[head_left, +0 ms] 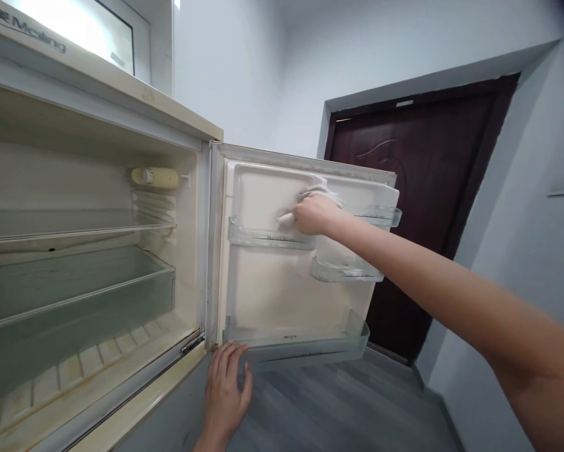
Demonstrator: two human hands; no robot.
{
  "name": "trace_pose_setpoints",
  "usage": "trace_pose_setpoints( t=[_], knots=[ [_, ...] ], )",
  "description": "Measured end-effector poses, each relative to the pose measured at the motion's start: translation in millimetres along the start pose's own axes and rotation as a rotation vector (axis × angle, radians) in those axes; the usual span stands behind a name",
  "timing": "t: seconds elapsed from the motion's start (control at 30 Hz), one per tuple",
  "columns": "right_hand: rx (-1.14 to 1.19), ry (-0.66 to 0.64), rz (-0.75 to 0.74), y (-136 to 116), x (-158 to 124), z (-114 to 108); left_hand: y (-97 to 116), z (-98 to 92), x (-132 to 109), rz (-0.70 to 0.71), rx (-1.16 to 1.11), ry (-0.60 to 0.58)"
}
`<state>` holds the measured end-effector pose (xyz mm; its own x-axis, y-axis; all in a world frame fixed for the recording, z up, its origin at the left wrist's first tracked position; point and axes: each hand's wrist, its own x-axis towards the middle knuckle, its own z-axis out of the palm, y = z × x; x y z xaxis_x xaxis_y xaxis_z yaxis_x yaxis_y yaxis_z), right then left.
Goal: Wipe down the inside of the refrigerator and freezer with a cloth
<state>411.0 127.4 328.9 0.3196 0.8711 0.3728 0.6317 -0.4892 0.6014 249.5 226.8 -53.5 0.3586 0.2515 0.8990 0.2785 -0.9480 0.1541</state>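
Observation:
A cream fridge stands open, its door swung out to the right. My right hand is closed around a white cloth and presses it against the upper inside of the door, just above a clear door shelf. My left hand rests with fingers spread on the bottom edge of the door, beside the lowest clear door bin.
Inside the fridge are glass shelves, a clear drawer and a yellowish light housing. A dark brown room door stands behind the fridge door. Grey floor lies below, white walls around.

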Motion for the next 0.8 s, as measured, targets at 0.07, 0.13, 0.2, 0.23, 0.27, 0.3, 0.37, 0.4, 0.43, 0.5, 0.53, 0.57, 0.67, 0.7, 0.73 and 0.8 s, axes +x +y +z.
trace_pose_setpoints(
  t=[0.07, 0.13, 0.2, 0.23, 0.27, 0.3, 0.37, 0.4, 0.43, 0.5, 0.53, 0.57, 0.67, 0.7, 0.73, 0.8],
  knots=[
    [0.117, 0.003, 0.019, 0, 4, -7, 1, 1.0, 0, -0.002, -0.002, 0.007],
    [0.245, 0.167, 0.057, 1, 9, -12, 2, 1.4, -1, -0.017, 0.004, 0.006],
    [0.303, 0.445, 0.081, 0, 16, -12, 3, 1.3, -1, -0.032, 0.013, -0.005],
    [0.299, 0.573, 0.060, -2, 20, -9, 3, 1.1, -1, -0.034, 0.014, -0.009],
    [0.280, 0.664, 0.008, -3, 24, -5, 3, 0.9, -1, -0.032, 0.014, -0.012],
    [0.258, 0.709, -0.068, -4, 29, 0, 3, 0.6, -1, -0.027, 0.012, -0.015],
    [0.228, 0.698, -0.228, -7, 40, 12, 2, 0.0, -1, -0.019, 0.013, -0.014],
    [0.229, 0.673, -0.282, -8, 45, 18, 1, -0.3, -1, -0.016, 0.016, -0.012],
    [0.241, 0.646, -0.315, -9, 49, 23, 1, -0.6, -1, -0.012, 0.021, -0.007],
    [0.297, 0.601, -0.339, -10, 55, 30, -1, -0.8, -1, -0.001, 0.027, -0.002],
    [0.334, 0.574, -0.348, -10, 56, 31, -1, -0.8, -2, 0.005, 0.027, -0.003],
    [0.372, 0.536, -0.363, -11, 57, 32, -1, -0.7, -2, 0.009, 0.026, -0.003],
    [0.477, 0.346, -0.461, -13, 52, 27, -1, -0.5, -2, 0.014, 0.026, 0.004],
    [0.504, 0.268, -0.502, -13, 50, 25, -1, -0.6, -2, 0.012, 0.027, 0.007],
    [0.525, 0.194, -0.530, -12, 48, 23, 0, -0.8, -2, 0.009, 0.027, 0.006],
    [0.534, 0.102, -0.532, -10, 45, 19, 1, -1.3, -2, 0.004, 0.027, -0.003]
  ],
)
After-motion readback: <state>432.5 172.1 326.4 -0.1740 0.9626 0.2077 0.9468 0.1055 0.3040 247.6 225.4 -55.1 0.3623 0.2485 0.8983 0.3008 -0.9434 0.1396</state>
